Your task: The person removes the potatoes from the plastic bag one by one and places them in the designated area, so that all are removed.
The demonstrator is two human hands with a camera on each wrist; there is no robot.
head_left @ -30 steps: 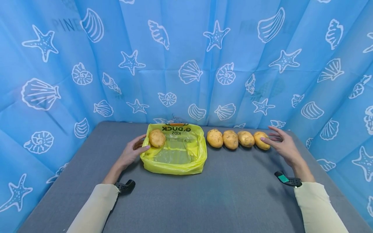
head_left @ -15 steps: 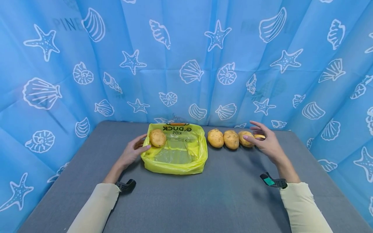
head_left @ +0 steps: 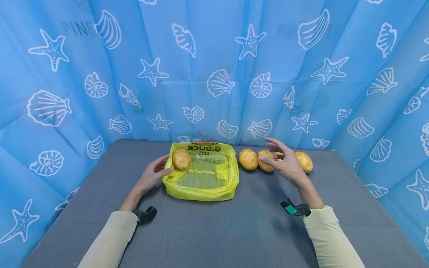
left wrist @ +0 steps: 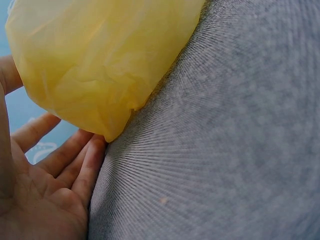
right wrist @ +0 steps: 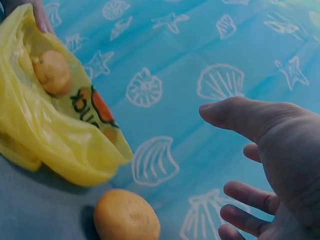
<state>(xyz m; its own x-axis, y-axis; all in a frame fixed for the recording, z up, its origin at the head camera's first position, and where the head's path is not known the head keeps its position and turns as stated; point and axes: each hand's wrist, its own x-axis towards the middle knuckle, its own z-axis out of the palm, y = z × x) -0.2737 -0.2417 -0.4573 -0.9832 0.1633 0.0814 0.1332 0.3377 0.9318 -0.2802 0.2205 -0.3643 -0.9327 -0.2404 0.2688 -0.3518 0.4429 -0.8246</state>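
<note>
A yellow plastic bag (head_left: 201, 194) with printed lettering stands open on the table, and one potato (head_left: 181, 159) lies inside at its left. My left hand (head_left: 152, 174) holds the bag's left rim, thumb over the edge and fingers along the outer wall. In the left wrist view those fingertips (left wrist: 92, 150) touch the yellow film (left wrist: 110, 65). Right of the bag is a row of several potatoes (head_left: 248, 159). Over that row hovers my right hand (head_left: 287, 163), fingers spread and holding nothing. It partly hides the middle potatoes; the rightmost potato (head_left: 304, 162) shows behind it.
A grey cloth covers the table (head_left: 228, 234). Behind and at both sides hangs a blue curtain (head_left: 214, 108) with white shells and starfish, close to the table's back edge. Each wrist wears a black band (head_left: 296, 209).
My right hand has moved left along the row, from beside the rightmost potato to over the middle ones. The left hand, the bag and the potatoes have stayed in place.
</note>
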